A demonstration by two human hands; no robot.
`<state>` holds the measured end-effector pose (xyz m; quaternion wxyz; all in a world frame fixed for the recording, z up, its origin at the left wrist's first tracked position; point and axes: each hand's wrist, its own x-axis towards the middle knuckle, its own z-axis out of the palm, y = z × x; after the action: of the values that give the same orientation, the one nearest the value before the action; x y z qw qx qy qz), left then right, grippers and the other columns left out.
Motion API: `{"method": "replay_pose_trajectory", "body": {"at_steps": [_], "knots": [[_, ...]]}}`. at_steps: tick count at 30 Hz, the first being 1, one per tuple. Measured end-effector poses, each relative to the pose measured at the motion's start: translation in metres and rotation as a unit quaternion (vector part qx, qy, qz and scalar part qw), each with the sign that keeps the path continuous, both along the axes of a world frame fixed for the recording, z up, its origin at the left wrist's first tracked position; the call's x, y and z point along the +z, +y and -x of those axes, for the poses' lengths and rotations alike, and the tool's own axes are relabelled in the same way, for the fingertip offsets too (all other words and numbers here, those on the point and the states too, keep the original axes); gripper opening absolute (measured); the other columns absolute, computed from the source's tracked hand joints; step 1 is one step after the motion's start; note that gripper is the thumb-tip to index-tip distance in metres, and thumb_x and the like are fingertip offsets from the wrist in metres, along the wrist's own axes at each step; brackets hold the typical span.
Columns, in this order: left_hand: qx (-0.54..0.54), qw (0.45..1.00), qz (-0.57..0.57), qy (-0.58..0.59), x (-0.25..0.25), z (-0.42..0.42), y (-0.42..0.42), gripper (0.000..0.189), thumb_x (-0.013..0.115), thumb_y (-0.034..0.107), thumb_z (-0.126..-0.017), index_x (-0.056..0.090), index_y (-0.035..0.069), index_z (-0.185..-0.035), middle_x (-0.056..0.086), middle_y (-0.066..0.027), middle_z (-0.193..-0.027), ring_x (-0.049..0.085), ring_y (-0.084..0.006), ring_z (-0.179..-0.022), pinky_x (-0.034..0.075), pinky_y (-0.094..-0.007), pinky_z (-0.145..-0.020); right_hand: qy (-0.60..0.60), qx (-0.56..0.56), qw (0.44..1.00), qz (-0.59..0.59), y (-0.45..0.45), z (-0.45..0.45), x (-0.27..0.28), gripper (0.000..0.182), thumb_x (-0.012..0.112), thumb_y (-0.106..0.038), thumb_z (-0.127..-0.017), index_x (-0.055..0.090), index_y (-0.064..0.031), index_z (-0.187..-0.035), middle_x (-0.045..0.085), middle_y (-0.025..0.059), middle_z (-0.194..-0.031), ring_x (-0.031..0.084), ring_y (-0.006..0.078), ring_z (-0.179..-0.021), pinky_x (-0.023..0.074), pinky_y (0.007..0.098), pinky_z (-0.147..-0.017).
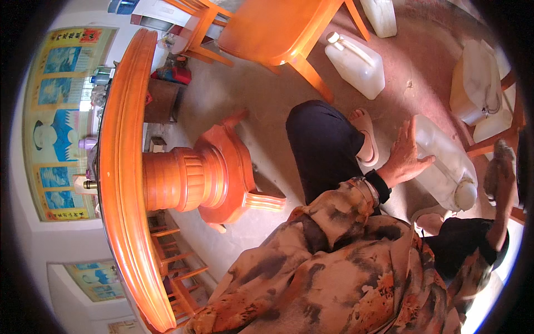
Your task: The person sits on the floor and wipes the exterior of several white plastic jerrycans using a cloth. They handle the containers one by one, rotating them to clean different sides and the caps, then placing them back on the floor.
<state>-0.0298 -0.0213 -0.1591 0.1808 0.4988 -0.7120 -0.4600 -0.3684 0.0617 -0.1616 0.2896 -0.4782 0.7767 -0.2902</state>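
Observation:
My left hand [404, 158] is bare, with its thumb and fingers apart, at the base end of a translucent white plastic jug [438, 154]. Whether the fingers touch the jug cannot be told. The jug lies tilted between my feet, its white cap [465, 197] towards the lower right. Near the right rim my right hand [507, 165] is closed around a greyish, crumpled thing [496, 173], possibly a rag. That hand is small and partly blurred.
A round orange wooden pedestal table [125, 167] stands on the left. A wooden chair [271, 33] is ahead. Other plastic jugs stand on the concrete floor: a capped jug [356, 67], another jug [380, 16] and a large container [475, 83]. Wooden furniture legs [486, 144] show at right.

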Motion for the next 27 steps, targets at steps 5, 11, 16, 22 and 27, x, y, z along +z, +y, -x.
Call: {"method": "replay_pose_trajectory", "body": {"at_steps": [5, 11, 16, 22, 27], "knots": [[0.056, 0.989, 0.136, -0.02, -0.035, 0.01, 0.006, 0.094, 0.072, 0.03, -0.072, 0.01, -0.006, -0.133, 0.03, -0.0295, -0.126, 0.033, -0.0423, -0.118, 0.029, -0.0466, -0.099, 0.151, 0.128, 0.978, 0.07, -0.001, -0.099, 0.012, 0.014, 0.055, -0.008, -0.079, 0.059, -0.0042, -0.092, 0.06, 0.0159, -0.094, 0.057, 0.0351, -0.088, 0.0453, 0.0391, -0.078], [0.04, 0.981, 0.188, 0.021, -0.024, 0.008, -0.017, 0.077, 0.074, 0.018, -0.069, 0.026, -0.001, -0.126, 0.039, -0.0257, -0.116, 0.041, -0.0394, -0.107, 0.037, -0.0441, -0.09, -0.067, 0.112, 0.99, 0.054, 0.025, -0.157, 0.025, 0.022, 0.055, -0.005, -0.08, 0.058, 0.0005, -0.101, 0.059, 0.0171, -0.102, 0.058, 0.0309, -0.097, 0.0432, 0.0334, -0.085], [0.031, 0.985, 0.165, 0.032, -0.024, 0.034, -0.027, 0.092, 0.074, 0.008, -0.065, 0.014, -0.002, -0.134, 0.027, -0.0287, -0.128, 0.031, -0.0402, -0.122, 0.031, -0.0428, -0.101, -0.167, 0.016, 0.986, 0.007, 0.013, -0.139, 0.012, 0.028, 0.055, -0.007, -0.082, 0.057, 0.0028, -0.108, 0.063, 0.0134, -0.099, 0.056, 0.0168, -0.095, 0.042, 0.03, -0.087], [0.103, 0.985, 0.077, 0.112, -0.058, 0.035, -0.006, 0.095, 0.057, -0.009, -0.066, -0.006, -0.006, -0.137, 0.009, -0.0297, -0.141, 0.012, -0.0372, -0.134, 0.009, -0.0358, -0.11, -0.085, -0.013, 0.989, 0.118, -0.028, -0.105, -0.005, 0.036, 0.052, -0.009, -0.085, 0.051, -0.0015, -0.12, 0.058, 0.0153, -0.113, 0.053, 0.0208, -0.106, 0.0404, 0.0322, -0.091], [0.109, 0.941, -0.064, 0.314, -0.083, 0.056, 0.005, 0.083, 0.057, -0.008, -0.072, 0.006, -0.001, -0.137, 0.023, -0.0197, -0.137, 0.032, -0.0297, -0.125, 0.025, -0.0364, -0.105, 0.159, 0.116, 0.971, 0.132, -0.001, -0.175, -0.018, 0.042, 0.051, -0.003, -0.077, 0.053, -0.0097, -0.118, 0.049, 0.017, -0.122, 0.043, 0.034, -0.116, 0.0299, 0.0418, -0.102]]}}
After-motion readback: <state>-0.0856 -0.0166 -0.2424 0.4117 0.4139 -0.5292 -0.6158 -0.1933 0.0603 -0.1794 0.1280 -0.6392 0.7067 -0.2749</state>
